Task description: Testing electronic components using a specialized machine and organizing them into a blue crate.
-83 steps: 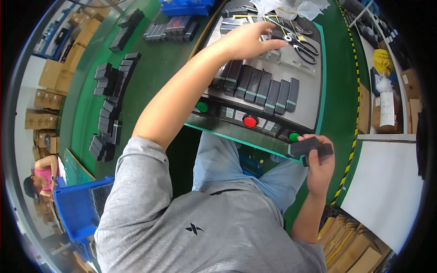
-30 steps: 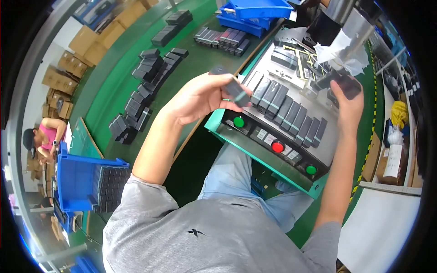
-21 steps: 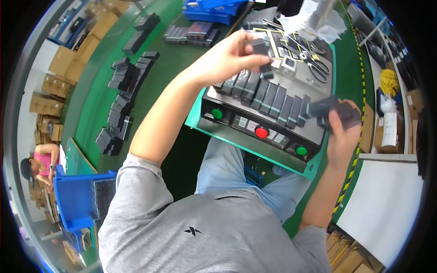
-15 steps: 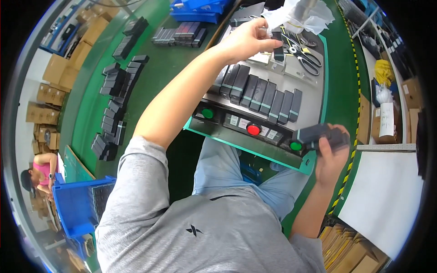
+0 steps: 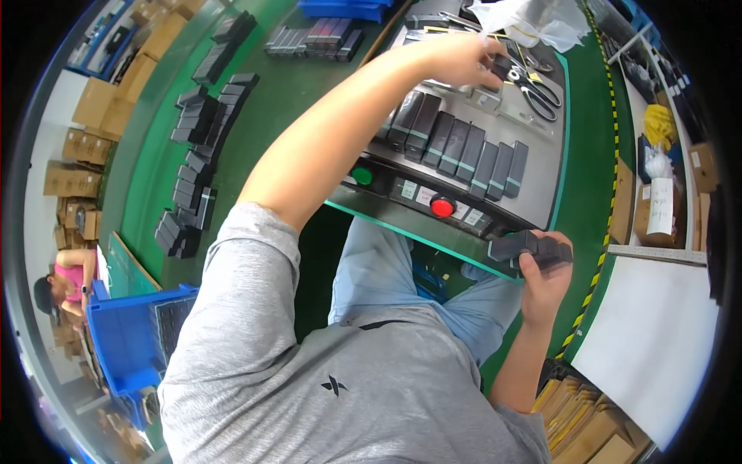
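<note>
My left hand (image 5: 473, 62) reaches to the far side of the grey work surface, beside a pair of black-handled scissors (image 5: 535, 99). Its thumb and fingers close round a small black block (image 5: 501, 67), partly covered by the fingers. Past the near right corner of the bench, my right hand (image 5: 546, 282) grips black rectangular boxes (image 5: 512, 245), which look like two, end to end. Between the hands, a slanting row of several black boxes (image 5: 456, 151) with pale bands stands on the work surface.
A front panel carries a red button (image 5: 442, 206) and a green button (image 5: 361, 175). More black boxes (image 5: 193, 120) lie in rows on the green table to the left. A blue crate (image 5: 127, 340) stands at lower left, near another person (image 5: 73, 282). Clear plastic wrap (image 5: 533, 23) lies at the far end.
My left hand has moved right, its fingers now round the small black block. My right hand, still holding the black boxes, has shifted slightly left and down. The whole view has shifted a little.
</note>
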A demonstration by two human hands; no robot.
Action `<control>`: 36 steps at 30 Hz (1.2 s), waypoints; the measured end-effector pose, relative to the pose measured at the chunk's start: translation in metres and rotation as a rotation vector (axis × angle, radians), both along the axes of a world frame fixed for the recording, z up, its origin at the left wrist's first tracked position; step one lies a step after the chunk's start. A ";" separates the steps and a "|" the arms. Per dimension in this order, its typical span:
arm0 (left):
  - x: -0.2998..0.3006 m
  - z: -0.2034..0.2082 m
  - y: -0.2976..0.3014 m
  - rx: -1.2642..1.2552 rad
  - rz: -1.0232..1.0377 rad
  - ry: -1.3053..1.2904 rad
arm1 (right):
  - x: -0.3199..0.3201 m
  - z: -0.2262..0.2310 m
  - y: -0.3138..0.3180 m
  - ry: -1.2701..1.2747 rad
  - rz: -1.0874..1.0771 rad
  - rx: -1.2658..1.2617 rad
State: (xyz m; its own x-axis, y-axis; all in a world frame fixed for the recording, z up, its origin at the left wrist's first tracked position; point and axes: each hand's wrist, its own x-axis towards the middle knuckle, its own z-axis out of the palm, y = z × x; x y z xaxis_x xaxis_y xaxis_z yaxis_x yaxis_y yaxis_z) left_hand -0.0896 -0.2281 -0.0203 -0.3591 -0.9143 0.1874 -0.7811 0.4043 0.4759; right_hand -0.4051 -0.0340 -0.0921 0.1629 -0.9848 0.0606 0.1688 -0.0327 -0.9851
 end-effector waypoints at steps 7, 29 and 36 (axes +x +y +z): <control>0.022 0.020 0.129 -0.050 0.179 0.445 | 0.005 -0.023 -0.003 0.057 0.014 -0.008; 0.039 -0.058 0.197 -0.274 0.542 0.500 | 0.145 0.036 -0.087 0.126 -0.059 -0.080; 0.011 -0.061 0.197 -0.183 0.549 0.334 | 0.164 0.015 -0.087 0.733 -0.228 -0.312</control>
